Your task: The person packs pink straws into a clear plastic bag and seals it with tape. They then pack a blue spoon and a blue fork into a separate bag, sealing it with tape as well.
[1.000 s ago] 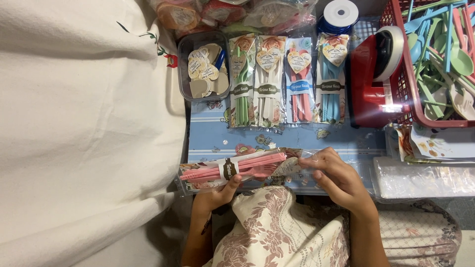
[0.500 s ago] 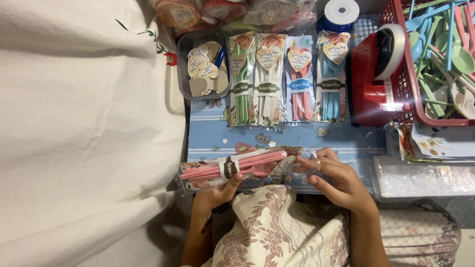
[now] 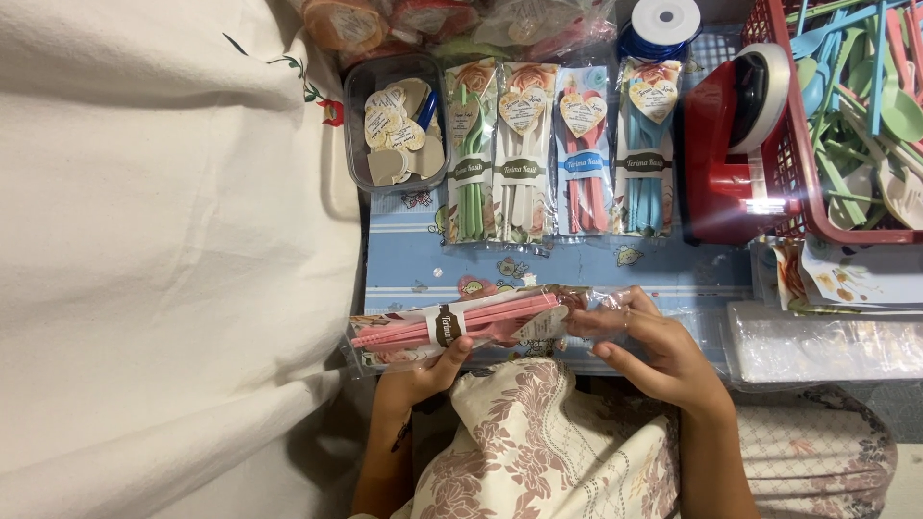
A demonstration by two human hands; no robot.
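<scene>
Both hands grasp one clear packet (image 3: 461, 327) of pink cutlery lying crosswise at the near edge of the tabletop (image 3: 596, 269). The left hand (image 3: 418, 380) grips it from below near its dark band, thumb on top; the right hand (image 3: 654, 351) pinches its open right end with the fingertips. Toward the far edge, four finished packets (image 3: 558, 149) lie side by side: green, white, pink, blue. A tub (image 3: 394, 125) of heart tags sits to their left, a red tape dispenser (image 3: 735, 144) to their right, with a red basket (image 3: 846, 115) of loose cutlery at the right edge.
</scene>
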